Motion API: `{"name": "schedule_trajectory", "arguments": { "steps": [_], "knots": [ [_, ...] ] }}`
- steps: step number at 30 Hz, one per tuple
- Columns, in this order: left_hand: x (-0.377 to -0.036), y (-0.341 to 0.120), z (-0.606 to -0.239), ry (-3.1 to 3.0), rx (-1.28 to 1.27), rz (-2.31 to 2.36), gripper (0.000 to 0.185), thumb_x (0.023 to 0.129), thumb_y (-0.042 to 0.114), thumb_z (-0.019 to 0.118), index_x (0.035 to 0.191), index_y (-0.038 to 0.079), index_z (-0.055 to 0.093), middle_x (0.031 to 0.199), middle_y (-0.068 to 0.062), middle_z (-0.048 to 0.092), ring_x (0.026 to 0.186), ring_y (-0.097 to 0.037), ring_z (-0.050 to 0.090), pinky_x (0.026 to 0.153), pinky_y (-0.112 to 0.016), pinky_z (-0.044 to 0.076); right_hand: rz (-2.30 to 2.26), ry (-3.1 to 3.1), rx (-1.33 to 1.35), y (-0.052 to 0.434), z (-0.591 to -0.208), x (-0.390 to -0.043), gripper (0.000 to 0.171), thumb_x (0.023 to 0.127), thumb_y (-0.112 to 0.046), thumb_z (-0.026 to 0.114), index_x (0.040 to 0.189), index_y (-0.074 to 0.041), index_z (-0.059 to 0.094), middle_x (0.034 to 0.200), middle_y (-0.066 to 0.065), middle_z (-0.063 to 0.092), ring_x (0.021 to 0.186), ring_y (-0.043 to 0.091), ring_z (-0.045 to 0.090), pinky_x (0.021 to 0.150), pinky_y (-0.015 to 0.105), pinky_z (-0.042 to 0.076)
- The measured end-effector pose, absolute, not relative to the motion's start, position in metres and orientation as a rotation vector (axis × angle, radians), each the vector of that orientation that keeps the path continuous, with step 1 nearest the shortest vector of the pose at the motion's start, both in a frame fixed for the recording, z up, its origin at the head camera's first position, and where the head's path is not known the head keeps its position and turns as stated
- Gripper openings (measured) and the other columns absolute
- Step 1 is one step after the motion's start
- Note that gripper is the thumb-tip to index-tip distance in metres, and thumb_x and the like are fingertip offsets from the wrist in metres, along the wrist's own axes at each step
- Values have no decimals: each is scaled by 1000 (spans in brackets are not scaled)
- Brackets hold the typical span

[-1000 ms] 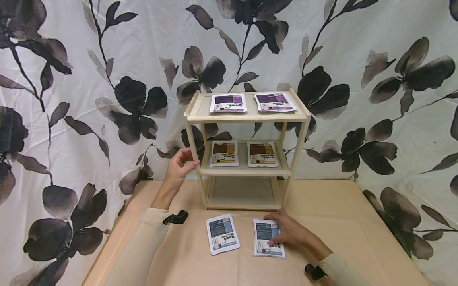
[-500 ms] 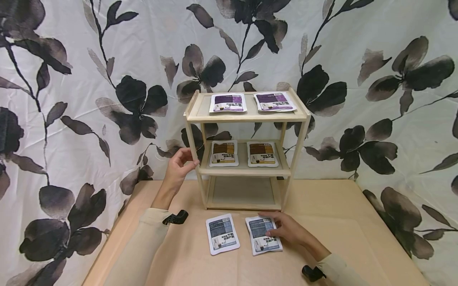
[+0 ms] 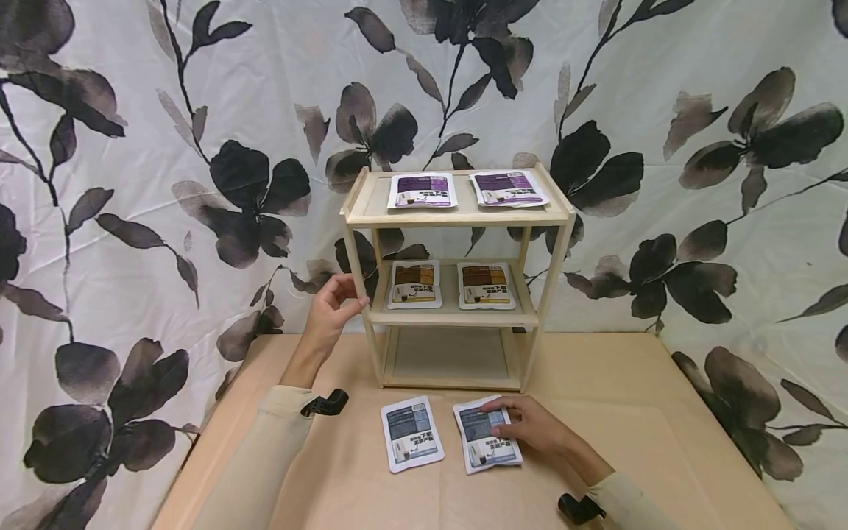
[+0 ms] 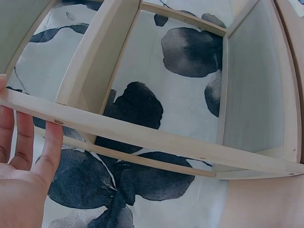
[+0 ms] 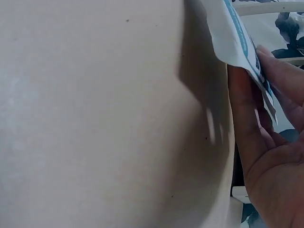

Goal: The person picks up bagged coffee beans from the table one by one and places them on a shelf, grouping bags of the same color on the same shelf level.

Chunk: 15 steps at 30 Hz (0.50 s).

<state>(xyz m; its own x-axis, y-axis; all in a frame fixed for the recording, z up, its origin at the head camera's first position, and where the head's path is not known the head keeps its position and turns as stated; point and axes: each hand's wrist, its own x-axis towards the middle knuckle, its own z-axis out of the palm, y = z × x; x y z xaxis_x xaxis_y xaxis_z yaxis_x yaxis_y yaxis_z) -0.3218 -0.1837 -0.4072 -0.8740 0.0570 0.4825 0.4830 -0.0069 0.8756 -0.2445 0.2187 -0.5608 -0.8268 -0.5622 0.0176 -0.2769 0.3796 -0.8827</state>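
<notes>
From the head view, the right hand (image 3: 530,427) pinches a blue packet (image 3: 486,439) on the near counter (image 3: 629,412), just right of a second blue packet (image 3: 411,433). The left hand (image 3: 331,309), fingers relaxed, touches the wooden shelf (image 3: 457,213) at its left post. Left wrist view: straight fingers (image 4: 50,152) rest against a shelf rail. Right wrist view: the packet's edge is lifted off the counter, thumb beneath.

A white curtain (image 3: 165,110) with dark flowers hangs behind the tan table (image 3: 662,412).
</notes>
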Motion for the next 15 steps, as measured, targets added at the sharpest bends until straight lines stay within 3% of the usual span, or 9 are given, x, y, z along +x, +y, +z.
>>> {"name": "schedule_trajectory", "arguments": {
  "steps": [7, 9, 12, 15],
  "knots": [
    [-322, -184, -407, -1974, -556, -1957, 36, 87, -5, 71, 120, -7, 57, 103, 2, 63, 97, -15, 59, 76, -22, 53, -1445, 2358, -571, 214, -560, -249, 40, 91, -18, 77, 130, -11, 67, 143, 15, 56, 127, 32, 51, 111, 58, 36],
    [-323, -184, -408, -1978, -556, -1958, 36, 88, -5, 71, 121, -7, 57, 104, 2, 62, 97, -16, 59, 76, -22, 53, -1465, 2360, -563, 213, -560, -249, 42, 91, -18, 77, 131, -11, 67, 144, 15, 56, 131, 35, 50, 113, 62, 32],
    [-323, -185, -408, -1979, -557, -1960, 36, 88, -5, 71, 121, -7, 57, 104, 2, 62, 97, -16, 59, 76, -22, 54, -1490, 2369, -578, 212, -558, -251, 45, 91, -18, 77, 133, -9, 65, 141, 17, 58, 128, 34, 52, 113, 52, 38],
    [-323, -184, -408, -1974, -562, -1962, 36, 88, -5, 71, 121, -7, 57, 104, 1, 63, 97, -16, 59, 75, -22, 54, -1551, 2322, -562, 211, -555, -252, 47, 92, -17, 75, 136, -5, 62, 138, 20, 58, 114, 29, 59, 98, 34, 51]
  ]
}}
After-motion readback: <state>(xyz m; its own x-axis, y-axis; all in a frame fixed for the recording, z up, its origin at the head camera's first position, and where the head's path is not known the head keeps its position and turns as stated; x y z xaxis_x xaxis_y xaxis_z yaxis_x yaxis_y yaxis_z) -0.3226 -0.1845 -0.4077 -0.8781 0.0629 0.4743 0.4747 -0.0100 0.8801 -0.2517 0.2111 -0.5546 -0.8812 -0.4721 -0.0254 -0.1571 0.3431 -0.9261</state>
